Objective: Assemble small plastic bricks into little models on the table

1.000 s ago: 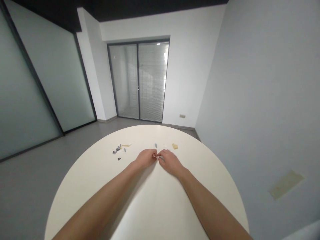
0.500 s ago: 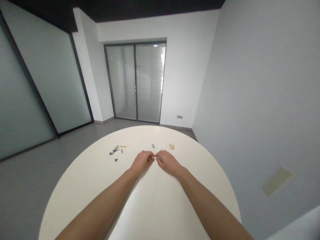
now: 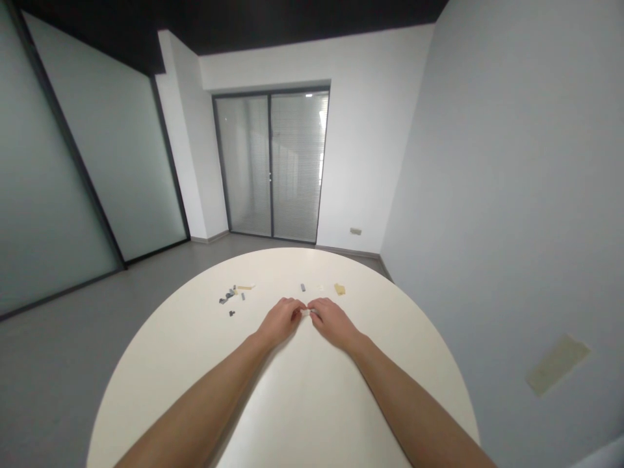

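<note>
Both my hands meet over the middle of a round cream table (image 3: 302, 390). My left hand (image 3: 283, 320) has its fingers curled and pinched at one end of a small pale piece (image 3: 305, 312). At the other end, my right hand (image 3: 332, 318) pinches too, its fingers bent down over the piece. Most of the piece is covered by the fingertips, and its kind is too small to make out. Just beyond the hands lie a small grey block (image 3: 303, 287) and a crumpled yellowish scrap (image 3: 340, 289).
To the left is a loose cluster of small dark and grey pieces (image 3: 228, 294). A thin yellowish strip (image 3: 245, 287) and a single dark piece (image 3: 232, 313) lie near it. A glass door (image 3: 270, 169) stands behind the table, and a plain wall (image 3: 511, 162) is on the right.
The whole view has shifted slightly, so everything appears a little further right and lower. The fingertips have changed position slightly around the small pale piece; both hands stay together.
</note>
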`<act>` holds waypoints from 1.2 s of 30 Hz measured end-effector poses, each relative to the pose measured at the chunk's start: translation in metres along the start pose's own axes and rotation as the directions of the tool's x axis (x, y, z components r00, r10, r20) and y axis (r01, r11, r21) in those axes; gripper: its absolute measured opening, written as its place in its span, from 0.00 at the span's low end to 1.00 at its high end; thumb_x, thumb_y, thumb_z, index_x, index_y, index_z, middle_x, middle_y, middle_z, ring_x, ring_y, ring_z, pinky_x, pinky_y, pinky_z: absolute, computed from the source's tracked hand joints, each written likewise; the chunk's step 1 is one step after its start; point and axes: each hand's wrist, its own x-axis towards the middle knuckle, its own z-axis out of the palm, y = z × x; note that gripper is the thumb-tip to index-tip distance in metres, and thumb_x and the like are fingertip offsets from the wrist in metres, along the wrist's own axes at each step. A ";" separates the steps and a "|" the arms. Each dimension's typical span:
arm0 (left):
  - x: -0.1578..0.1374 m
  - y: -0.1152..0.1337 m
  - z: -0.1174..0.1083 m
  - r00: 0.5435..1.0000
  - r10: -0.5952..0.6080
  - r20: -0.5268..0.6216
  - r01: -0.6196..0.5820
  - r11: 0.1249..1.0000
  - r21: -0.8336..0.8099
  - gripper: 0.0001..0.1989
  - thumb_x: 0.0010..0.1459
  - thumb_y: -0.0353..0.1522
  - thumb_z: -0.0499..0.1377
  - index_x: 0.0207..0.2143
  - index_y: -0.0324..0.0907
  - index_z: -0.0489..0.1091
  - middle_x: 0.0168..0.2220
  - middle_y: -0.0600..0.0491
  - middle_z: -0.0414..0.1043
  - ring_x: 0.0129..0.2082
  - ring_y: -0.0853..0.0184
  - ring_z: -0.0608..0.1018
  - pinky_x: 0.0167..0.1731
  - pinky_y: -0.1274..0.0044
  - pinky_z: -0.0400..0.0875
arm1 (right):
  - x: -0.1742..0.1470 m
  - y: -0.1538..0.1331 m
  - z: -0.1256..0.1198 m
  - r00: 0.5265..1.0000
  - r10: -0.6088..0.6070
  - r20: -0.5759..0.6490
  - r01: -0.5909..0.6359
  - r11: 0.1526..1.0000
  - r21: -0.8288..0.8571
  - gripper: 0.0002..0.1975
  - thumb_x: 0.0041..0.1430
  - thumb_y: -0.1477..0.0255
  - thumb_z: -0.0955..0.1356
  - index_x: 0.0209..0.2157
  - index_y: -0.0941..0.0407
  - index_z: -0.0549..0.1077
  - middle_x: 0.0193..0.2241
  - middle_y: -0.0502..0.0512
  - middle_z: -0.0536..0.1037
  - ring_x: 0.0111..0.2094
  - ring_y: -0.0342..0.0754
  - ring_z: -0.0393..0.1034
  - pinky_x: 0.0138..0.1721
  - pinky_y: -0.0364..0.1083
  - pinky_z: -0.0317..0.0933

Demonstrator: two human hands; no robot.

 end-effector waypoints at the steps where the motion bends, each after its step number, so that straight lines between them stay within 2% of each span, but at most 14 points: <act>1: 0.000 0.000 0.000 1.000 -0.002 -0.001 0.002 1.000 0.001 0.13 0.58 0.25 0.52 0.43 0.43 0.73 0.36 0.52 0.75 0.39 0.64 0.73 0.41 0.75 0.66 | 0.001 -0.001 -0.001 1.000 -0.003 0.009 0.003 1.000 -0.010 0.11 0.63 0.76 0.62 0.45 0.58 0.73 0.42 0.57 0.76 0.47 0.48 0.66 0.51 0.46 0.56; 8: -0.002 0.004 -0.001 0.998 -0.040 -0.056 0.040 0.999 0.011 0.10 0.58 0.26 0.53 0.40 0.42 0.72 0.35 0.51 0.74 0.38 0.64 0.72 0.39 0.75 0.66 | 0.013 0.002 -0.011 0.987 -0.056 0.152 0.070 0.993 -0.093 0.12 0.62 0.76 0.63 0.45 0.57 0.73 0.41 0.57 0.76 0.46 0.49 0.67 0.48 0.45 0.56; 12: -0.001 0.004 -0.001 0.998 -0.042 -0.057 0.043 0.999 0.013 0.09 0.57 0.26 0.54 0.37 0.42 0.72 0.34 0.51 0.74 0.37 0.64 0.72 0.38 0.75 0.65 | 0.018 0.004 -0.014 0.980 -0.058 0.189 0.076 0.993 -0.089 0.10 0.62 0.75 0.64 0.43 0.56 0.74 0.40 0.57 0.76 0.44 0.49 0.67 0.45 0.45 0.57; 14: -0.001 0.003 0.000 0.997 -0.052 -0.053 0.051 0.999 -0.002 0.09 0.57 0.26 0.54 0.38 0.42 0.72 0.34 0.51 0.74 0.37 0.64 0.72 0.38 0.75 0.65 | 0.016 0.004 -0.013 0.982 -0.056 0.181 0.071 0.995 -0.075 0.10 0.62 0.75 0.63 0.43 0.56 0.74 0.40 0.57 0.75 0.44 0.49 0.67 0.46 0.45 0.57; 18: -0.001 0.002 0.000 0.997 -0.057 -0.044 0.056 0.998 -0.025 0.11 0.58 0.26 0.54 0.41 0.41 0.72 0.35 0.51 0.75 0.36 0.65 0.73 0.37 0.75 0.65 | 0.008 0.002 -0.006 0.997 -0.045 0.067 0.049 0.997 -0.058 0.11 0.63 0.75 0.62 0.45 0.57 0.73 0.43 0.58 0.75 0.47 0.48 0.65 0.50 0.46 0.56; 20: -0.001 0.002 -0.001 0.998 -0.057 -0.030 0.056 0.998 -0.031 0.10 0.58 0.26 0.54 0.40 0.41 0.73 0.35 0.51 0.75 0.36 0.66 0.73 0.37 0.76 0.65 | 0.004 0.001 -0.004 0.998 -0.033 0.049 0.035 0.999 -0.031 0.11 0.64 0.75 0.62 0.45 0.58 0.73 0.42 0.57 0.75 0.47 0.48 0.65 0.50 0.46 0.56; 26: -0.002 0.000 -0.003 0.998 -0.057 -0.006 0.057 0.997 -0.049 0.10 0.57 0.27 0.54 0.39 0.41 0.74 0.35 0.51 0.75 0.38 0.64 0.73 0.40 0.74 0.66 | 0.000 -0.002 0.000 0.999 0.041 0.012 -0.041 0.999 0.001 0.10 0.63 0.75 0.62 0.43 0.58 0.74 0.41 0.57 0.77 0.47 0.48 0.66 0.51 0.46 0.56; 36: -0.002 0.006 -0.006 0.997 -0.067 0.039 0.069 0.995 -0.069 0.11 0.60 0.31 0.53 0.41 0.41 0.74 0.37 0.50 0.76 0.39 0.64 0.74 0.39 0.75 0.67 | -0.001 0.000 0.000 0.998 0.064 0.010 -0.065 0.998 0.015 0.11 0.66 0.73 0.61 0.41 0.58 0.74 0.40 0.57 0.77 0.46 0.48 0.67 0.50 0.46 0.56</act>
